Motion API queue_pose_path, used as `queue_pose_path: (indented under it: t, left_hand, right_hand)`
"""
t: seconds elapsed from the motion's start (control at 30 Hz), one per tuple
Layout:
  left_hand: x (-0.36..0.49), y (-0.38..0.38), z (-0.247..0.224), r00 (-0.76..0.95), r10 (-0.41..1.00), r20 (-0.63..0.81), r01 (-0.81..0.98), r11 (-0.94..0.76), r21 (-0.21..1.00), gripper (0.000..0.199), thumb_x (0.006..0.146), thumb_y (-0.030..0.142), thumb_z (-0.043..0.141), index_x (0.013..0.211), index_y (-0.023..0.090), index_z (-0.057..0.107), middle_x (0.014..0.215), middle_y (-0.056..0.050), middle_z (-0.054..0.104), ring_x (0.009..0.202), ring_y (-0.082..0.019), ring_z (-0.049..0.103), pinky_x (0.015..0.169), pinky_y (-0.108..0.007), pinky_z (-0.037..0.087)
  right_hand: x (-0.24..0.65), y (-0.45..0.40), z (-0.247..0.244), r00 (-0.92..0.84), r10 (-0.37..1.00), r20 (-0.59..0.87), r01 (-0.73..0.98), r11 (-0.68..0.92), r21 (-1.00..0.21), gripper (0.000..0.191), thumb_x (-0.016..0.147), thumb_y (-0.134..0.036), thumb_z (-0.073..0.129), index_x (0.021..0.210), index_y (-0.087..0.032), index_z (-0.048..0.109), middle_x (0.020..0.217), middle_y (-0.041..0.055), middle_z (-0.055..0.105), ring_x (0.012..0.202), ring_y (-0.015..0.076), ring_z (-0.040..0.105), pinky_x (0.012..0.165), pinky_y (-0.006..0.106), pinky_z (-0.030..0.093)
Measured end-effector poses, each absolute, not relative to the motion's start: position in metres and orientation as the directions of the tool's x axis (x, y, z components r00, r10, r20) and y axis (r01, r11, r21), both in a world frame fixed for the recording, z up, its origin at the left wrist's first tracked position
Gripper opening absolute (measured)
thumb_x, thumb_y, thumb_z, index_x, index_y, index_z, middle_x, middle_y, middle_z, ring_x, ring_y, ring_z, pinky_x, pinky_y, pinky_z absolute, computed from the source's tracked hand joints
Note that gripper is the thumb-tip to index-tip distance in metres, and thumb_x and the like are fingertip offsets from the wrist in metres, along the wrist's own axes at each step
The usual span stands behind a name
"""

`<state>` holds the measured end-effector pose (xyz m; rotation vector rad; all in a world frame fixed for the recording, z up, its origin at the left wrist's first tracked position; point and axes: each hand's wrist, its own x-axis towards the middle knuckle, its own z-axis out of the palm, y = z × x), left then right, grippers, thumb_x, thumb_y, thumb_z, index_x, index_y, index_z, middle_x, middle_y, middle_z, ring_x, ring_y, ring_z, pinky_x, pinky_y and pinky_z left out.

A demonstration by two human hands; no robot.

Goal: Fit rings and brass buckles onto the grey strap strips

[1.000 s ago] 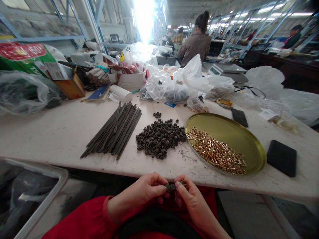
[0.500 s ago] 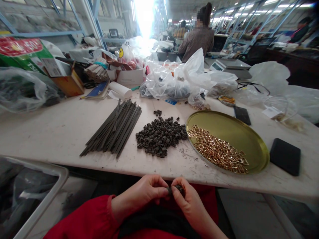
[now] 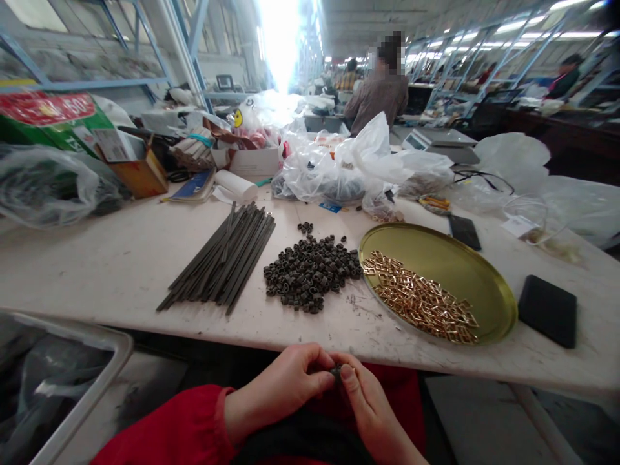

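In front of the table edge, my left hand (image 3: 285, 381) and my right hand (image 3: 363, 397) meet with their fingertips closed. Between them they pinch a small dark piece (image 3: 336, 372), mostly covered by the fingers. A glint of gold shows beside it, too small to make out. Beyond my hands lies a heap of small dark loops (image 3: 312, 271). Left of that heap is a bundle of long dark strips (image 3: 223, 258). On the right, gold-coloured rectangular buckles (image 3: 421, 297) are piled in a round golden tray (image 3: 489, 290).
Plastic bags (image 3: 339, 168) and a white box (image 3: 254, 161) crowd the table's back. A black phone-like slab (image 3: 547, 310) and a dark phone (image 3: 465, 232) lie at right. At lower left stands a white bin (image 3: 116, 349). Another person (image 3: 378, 97) is farther off.
Both hands have drawn closer together, and their fingers now cover more of the dark piece. The view has tilted up slightly; the things on the table have stayed put.
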<state>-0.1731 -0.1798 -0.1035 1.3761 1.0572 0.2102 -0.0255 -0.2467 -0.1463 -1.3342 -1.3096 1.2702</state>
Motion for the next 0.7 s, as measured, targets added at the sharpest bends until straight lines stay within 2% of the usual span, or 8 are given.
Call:
queue_pose_path:
  t: [0.1,0.17,0.23,0.3,0.4,0.5,0.6,0.7]
  left_hand:
    - [-0.173,-0.177,-0.099,0.589,0.689,-0.423,0.515,0.083,0.853,0.020,0.076,0.032,0.053,0.082,0.014,0.059,0.069,0.001,0.061,0.062,-0.013,0.054,0.052,-0.020,0.037]
    - [-0.177,-0.169,-0.099,0.623,0.696,-0.357,0.605,-0.139,0.784,0.022,0.081,0.035,0.048,0.084,0.016,0.060,0.072,-0.001,0.063,0.064,-0.014,0.056,0.054,-0.021,0.037]
    - [-0.181,-0.158,-0.104,0.612,0.745,-0.267,0.707,-0.363,0.607,0.025,0.087,0.036,0.043,0.084,0.018,0.061,0.073,-0.002,0.064,0.066,-0.016,0.057,0.056,-0.023,0.037]
    - [-0.183,-0.149,-0.112,0.577,0.800,-0.166,0.777,-0.474,0.414,0.025,0.089,0.033,0.040,0.085,0.019,0.061,0.076,-0.004,0.064,0.068,-0.017,0.058,0.059,-0.025,0.038]
    - [-0.183,-0.141,-0.126,0.555,0.829,-0.076,0.807,-0.514,0.291,0.019,0.089,0.024,0.042,0.086,0.019,0.060,0.085,-0.006,0.063,0.080,-0.019,0.057,0.069,-0.028,0.040]
    - [-0.190,-0.133,-0.132,0.550,0.835,-0.014,0.816,-0.533,0.224,0.014,0.088,0.024,0.047,0.083,0.020,0.060,0.093,-0.004,0.060,0.090,-0.020,0.053,0.079,-0.030,0.038]
    - [-0.210,-0.103,-0.125,0.463,0.885,0.048,0.871,-0.465,0.157,0.019,0.090,0.026,0.043,0.084,0.020,0.060,0.090,-0.004,0.058,0.087,-0.017,0.053,0.079,-0.028,0.039]
    - [-0.234,-0.052,-0.113,0.318,0.945,0.080,0.940,-0.325,0.106,0.025,0.093,0.023,0.034,0.091,0.016,0.058,0.092,-0.008,0.057,0.087,-0.018,0.054,0.079,-0.030,0.041]
  right_hand:
    - [-0.025,-0.247,-0.148,-0.040,0.996,-0.073,0.165,-0.066,-0.984,0.032,0.092,-0.040,0.032,0.110,-0.022,0.052,0.106,0.0067,0.063,0.105,0.0191,0.055,0.088,0.030,0.045]
    - [-0.017,-0.241,-0.150,0.018,0.999,-0.045,0.264,-0.048,-0.963,0.032,0.091,-0.040,0.032,0.106,-0.021,0.053,0.100,0.0067,0.064,0.099,0.0198,0.058,0.083,0.031,0.047]
    - [-0.005,-0.228,-0.151,0.103,0.994,0.035,0.429,-0.012,-0.903,0.030,0.090,-0.041,0.034,0.095,-0.020,0.055,0.089,0.0064,0.064,0.085,0.0207,0.060,0.075,0.032,0.048]
    - [0.008,-0.210,-0.153,0.137,0.978,0.159,0.619,0.040,-0.784,0.028,0.088,-0.041,0.037,0.085,-0.020,0.055,0.079,0.0057,0.062,0.074,0.0215,0.059,0.069,0.035,0.047]
    - [0.018,-0.182,-0.162,0.049,0.960,0.276,0.838,0.111,-0.534,0.024,0.087,-0.036,0.040,0.080,-0.019,0.057,0.076,0.0069,0.060,0.072,0.0239,0.058,0.068,0.038,0.045]
    - [0.020,-0.165,-0.177,-0.019,0.950,0.312,0.923,0.137,-0.360,0.025,0.087,-0.033,0.041,0.086,-0.018,0.060,0.083,0.0102,0.062,0.079,0.0271,0.058,0.074,0.041,0.045]
    - [0.019,-0.160,-0.192,-0.045,0.930,0.364,0.934,0.168,-0.315,0.032,0.084,-0.040,0.048,0.103,-0.017,0.058,0.098,0.0133,0.062,0.092,0.0301,0.058,0.080,0.044,0.044]
    - [0.018,-0.156,-0.200,-0.081,0.916,0.392,0.923,0.217,-0.317,0.031,0.083,-0.039,0.049,0.105,-0.018,0.057,0.102,0.0127,0.063,0.096,0.0297,0.058,0.082,0.044,0.044]
